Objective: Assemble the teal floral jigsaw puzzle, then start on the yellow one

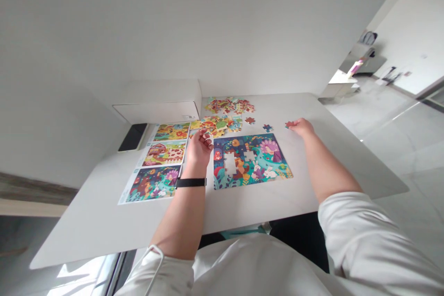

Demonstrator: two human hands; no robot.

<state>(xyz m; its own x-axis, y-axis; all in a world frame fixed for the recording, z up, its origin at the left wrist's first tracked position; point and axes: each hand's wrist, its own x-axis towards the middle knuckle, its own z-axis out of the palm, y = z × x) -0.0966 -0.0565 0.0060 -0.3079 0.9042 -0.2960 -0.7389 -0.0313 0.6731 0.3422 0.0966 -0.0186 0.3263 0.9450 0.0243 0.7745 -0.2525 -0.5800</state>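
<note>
A nearly complete colourful jigsaw puzzle (251, 159) lies on the white table (312, 194), with a few white gaps near its left middle. My left hand (199, 145), with a black band on the wrist, hovers by the puzzle's upper left corner, fingers curled near a loose piece. My right hand (302, 126) rests on the table to the puzzle's upper right, pinching a small reddish puzzle piece (289, 124). Two loose pieces (258, 123) lie between the hands. A heap of loose pieces (224, 115) sits behind the puzzle.
A printed sheet with three reference pictures (161, 162) lies left of the puzzle. Behind it stands a white box (157, 101), and a black phone (132, 137) lies at the table's left edge. The wall is close behind the table.
</note>
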